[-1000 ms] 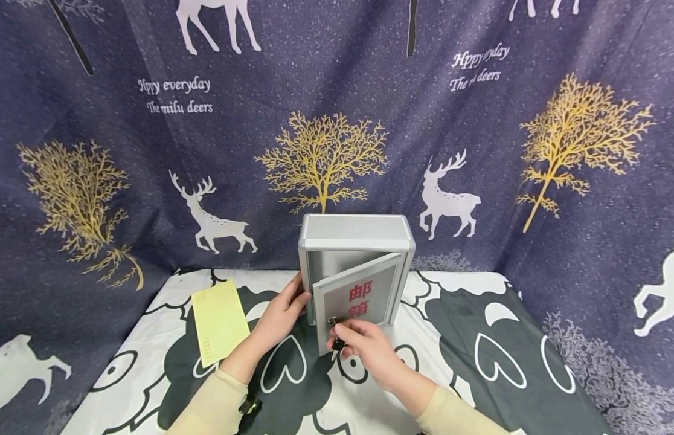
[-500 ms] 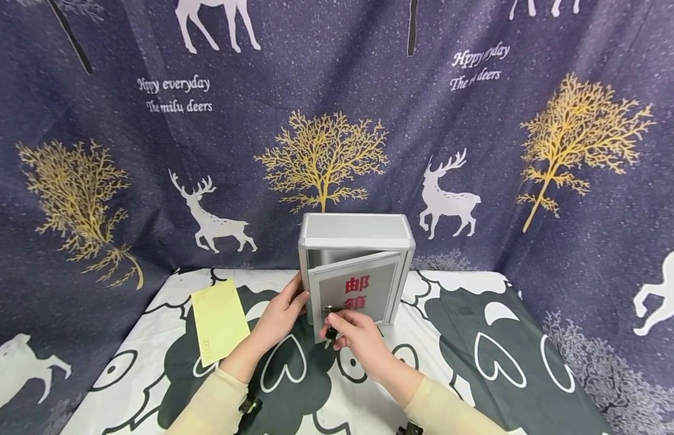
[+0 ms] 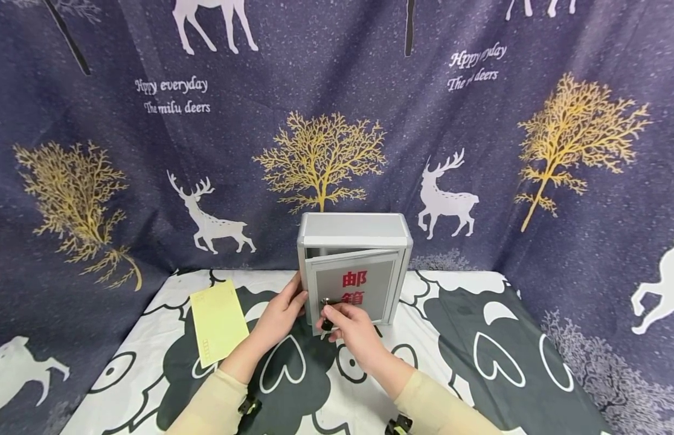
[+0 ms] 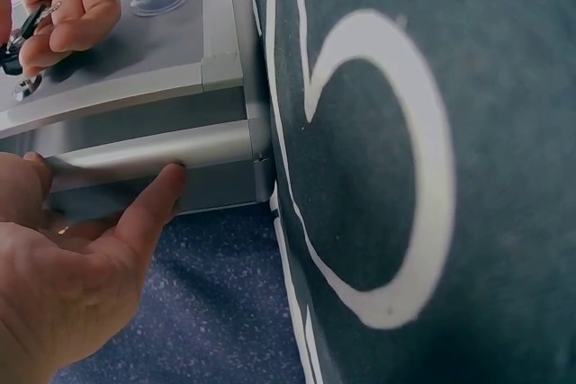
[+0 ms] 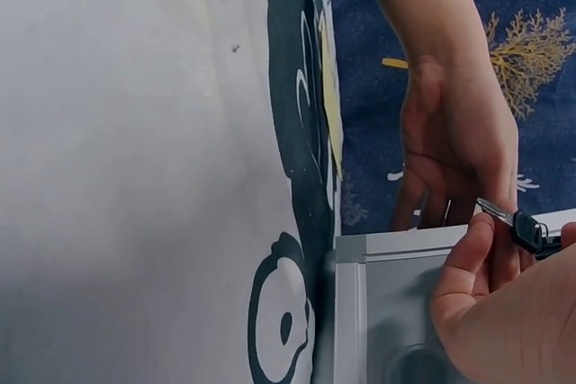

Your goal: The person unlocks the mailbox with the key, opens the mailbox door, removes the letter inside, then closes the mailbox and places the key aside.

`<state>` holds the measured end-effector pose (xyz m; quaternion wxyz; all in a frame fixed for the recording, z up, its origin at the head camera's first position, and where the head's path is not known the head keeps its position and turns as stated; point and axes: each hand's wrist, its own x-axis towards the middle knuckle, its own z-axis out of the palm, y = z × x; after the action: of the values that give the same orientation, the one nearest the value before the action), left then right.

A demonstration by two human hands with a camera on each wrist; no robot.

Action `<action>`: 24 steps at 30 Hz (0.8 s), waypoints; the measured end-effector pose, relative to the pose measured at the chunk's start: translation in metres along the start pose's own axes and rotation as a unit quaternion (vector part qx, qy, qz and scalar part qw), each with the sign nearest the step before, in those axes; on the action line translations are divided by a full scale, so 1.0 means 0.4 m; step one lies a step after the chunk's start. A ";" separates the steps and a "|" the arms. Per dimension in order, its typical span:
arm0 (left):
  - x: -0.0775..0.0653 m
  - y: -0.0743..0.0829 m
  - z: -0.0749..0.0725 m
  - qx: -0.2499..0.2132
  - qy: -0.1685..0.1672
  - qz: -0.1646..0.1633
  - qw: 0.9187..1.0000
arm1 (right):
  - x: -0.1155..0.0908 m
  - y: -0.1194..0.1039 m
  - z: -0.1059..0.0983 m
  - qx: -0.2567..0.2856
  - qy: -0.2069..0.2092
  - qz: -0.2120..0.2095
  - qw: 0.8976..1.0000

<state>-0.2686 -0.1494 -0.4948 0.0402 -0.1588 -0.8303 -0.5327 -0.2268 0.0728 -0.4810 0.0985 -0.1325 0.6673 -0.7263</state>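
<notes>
A silver-grey mailbox (image 3: 354, 229) stands upright on the patterned cloth. Its door (image 3: 381, 290), with red characters, hangs slightly ajar, leaving a narrow gap at the left and top. My right hand (image 3: 354, 332) pinches a key at the door's lock (image 3: 325, 301). A second key with a black head (image 5: 525, 231) dangles by those fingers; the bow of the pinched one is hidden by them. My left hand (image 3: 277, 314) rests along the mailbox's left side, and in the left wrist view a fingertip (image 4: 171, 177) touches the frame's edge.
A yellow envelope (image 3: 220, 323) lies on the cloth left of my left forearm. Black-and-white patterned cloth (image 3: 478, 338) covers the table. Behind the mailbox hangs a dark blue curtain (image 3: 337, 72) printed with deer and trees.
The mailbox door has swung from wide ajar to nearly closed. My right hand has moved with it, left and toward the box. The left hand has stayed at the mailbox's side.
</notes>
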 end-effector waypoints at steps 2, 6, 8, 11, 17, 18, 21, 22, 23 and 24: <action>-0.001 0.000 0.000 -0.003 0.000 -0.005 1.000 | 0.004 -0.001 0.003 0.000 0.003 -0.002 1.000; -0.002 0.001 -0.002 -0.011 0.001 -0.007 1.000 | 0.009 -0.004 0.009 -0.005 0.011 0.000 1.000; -0.003 0.003 -0.002 -0.016 0.002 -0.007 1.000 | 0.011 -0.007 0.011 -0.006 0.014 0.001 1.000; -0.002 0.002 -0.002 -0.019 0.003 -0.007 1.000 | 0.015 -0.009 0.013 -0.006 0.019 0.003 1.000; 0.000 0.000 0.000 -0.017 0.000 -0.007 1.000 | 0.025 -0.007 0.015 -0.012 0.029 -0.005 0.999; 0.000 0.000 0.000 -0.016 -0.001 -0.008 1.000 | 0.026 -0.007 0.016 -0.013 0.032 -0.008 0.999; -0.001 0.002 0.000 -0.015 -0.004 -0.006 1.000 | 0.029 -0.004 0.018 -0.011 0.035 -0.010 0.999; -0.001 0.002 0.000 -0.015 -0.005 -0.006 1.000 | 0.030 -0.004 0.019 -0.010 0.036 -0.010 0.999; -0.001 0.002 0.000 -0.015 -0.005 -0.007 1.000 | 0.031 -0.003 0.019 -0.011 0.037 -0.010 0.999; -0.001 0.002 -0.001 -0.014 -0.005 -0.008 1.000 | 0.033 -0.002 0.020 -0.011 0.039 -0.010 0.999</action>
<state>-0.2679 -0.1494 -0.4942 0.0293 -0.1556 -0.8242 -0.5436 -0.2365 0.0613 -0.4789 0.0639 -0.1116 0.6773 -0.7244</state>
